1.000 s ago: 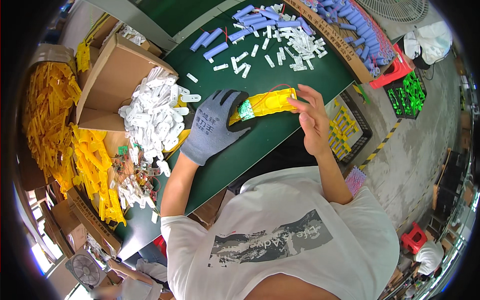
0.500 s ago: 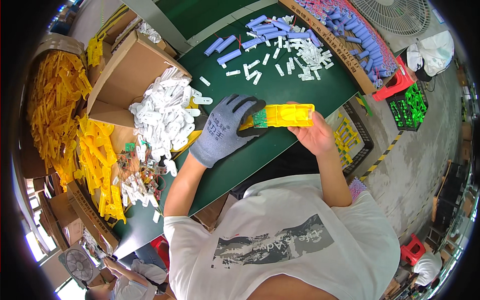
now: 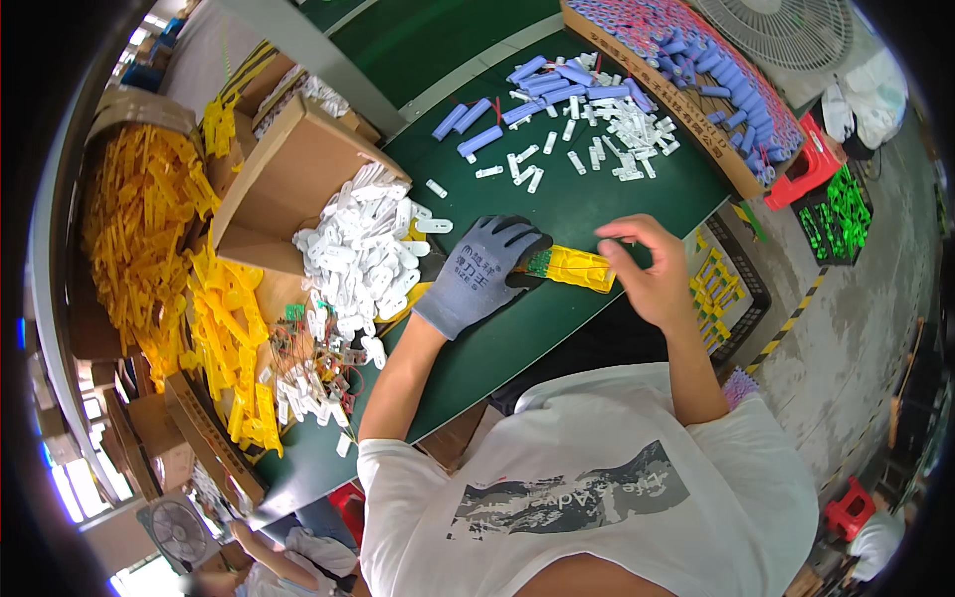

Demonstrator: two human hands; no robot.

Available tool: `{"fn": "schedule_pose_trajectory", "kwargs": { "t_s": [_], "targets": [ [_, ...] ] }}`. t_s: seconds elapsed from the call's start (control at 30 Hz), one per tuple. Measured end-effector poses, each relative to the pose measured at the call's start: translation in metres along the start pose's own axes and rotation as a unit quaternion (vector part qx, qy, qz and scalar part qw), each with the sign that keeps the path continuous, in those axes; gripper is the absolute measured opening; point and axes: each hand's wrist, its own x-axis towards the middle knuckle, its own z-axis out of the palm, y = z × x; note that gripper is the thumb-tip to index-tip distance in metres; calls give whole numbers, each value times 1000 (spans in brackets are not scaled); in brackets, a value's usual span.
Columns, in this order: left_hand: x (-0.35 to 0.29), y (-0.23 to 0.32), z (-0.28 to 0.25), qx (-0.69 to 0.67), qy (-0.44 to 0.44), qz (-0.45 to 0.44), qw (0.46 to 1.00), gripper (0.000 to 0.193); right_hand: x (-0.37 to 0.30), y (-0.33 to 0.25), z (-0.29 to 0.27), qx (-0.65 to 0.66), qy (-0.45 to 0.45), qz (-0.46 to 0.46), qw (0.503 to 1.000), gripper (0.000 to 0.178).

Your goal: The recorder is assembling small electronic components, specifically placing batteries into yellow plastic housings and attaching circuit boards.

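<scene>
My left hand, in a grey work glove with dark fingertips, grips a yellow plastic housing by its left end. The housing's open, hollow side faces up over the green table. A small green circuit board shows at that end, beside the gloved fingers, which partly hide it. A thin dark line, perhaps a wire, runs along the hollow. My bare right hand hovers just off the housing's right end, thumb and forefinger apart. I see nothing between them.
White plastic pieces spill from a cardboard box at left, beside yellow housings and wired circuit boards. Blue cylindrical cells and small white parts lie at the back. A black crate stands right of the table.
My right hand has let go of the housing's right end and its fingers have spread. The housing has tilted, its right end now lower. The whole view has shifted slightly.
</scene>
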Motion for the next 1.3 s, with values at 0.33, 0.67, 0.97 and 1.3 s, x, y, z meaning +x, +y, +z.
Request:
{"fn": "schedule_pose_trajectory", "kwargs": {
  "t_s": [0.33, 0.67, 0.97, 1.3],
  "targets": [
    [-3, -4, 3, -20, 41, -54, 997, 57, 21, -10, 49, 3, -140, 0, 990, 25],
    [-4, -15, 10, 54, 198, -111, 972, 85, 17, 32, 66, 256, -111, 127, 952, 21],
    [-11, -12, 54, -346, 324, -215, 854, 49, 14, 38, 78, 370, -51, 136, 918, 18],
    [-13, -10, 71, -457, 268, -277, 801, 29, 14, 33, 59, 204, -147, 70, 965, 27]
  ]
}}
